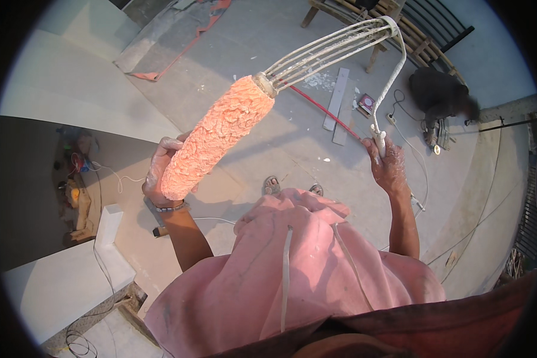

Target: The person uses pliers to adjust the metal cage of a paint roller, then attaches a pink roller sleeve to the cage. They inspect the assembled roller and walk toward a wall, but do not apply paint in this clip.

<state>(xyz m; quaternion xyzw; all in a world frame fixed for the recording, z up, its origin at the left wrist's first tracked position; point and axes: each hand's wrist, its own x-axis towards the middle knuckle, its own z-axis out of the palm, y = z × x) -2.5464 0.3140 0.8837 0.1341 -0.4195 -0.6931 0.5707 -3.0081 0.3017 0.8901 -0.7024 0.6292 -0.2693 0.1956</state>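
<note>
A paint roller spans both hands. Its fluffy orange roller sleeve (pixel 221 134) sits on only one end of the white, paint-crusted wire cage (pixel 334 51), most of which is bare. My left hand (pixel 164 170) is closed around the sleeve's near end, thumb along its side; some fingers are hidden behind it. In my right hand (pixel 388 164) is the roller's handle (pixel 379 140), from which the bent wire arm (pixel 394 77) rises to the cage's far end. A thin red rod (pixel 322 107) reaches toward my right hand; whether I hold it, I cannot tell.
At the far right a person (pixel 438 95) in dark clothes crouches. Flat strips (pixel 337 104), a small reddish box (pixel 366 104) and a white cable (pixel 420 161) lie on the floor. A wooden bench (pixel 376 36) stands beyond. White ledges (pixel 71 292) edge a drop at left.
</note>
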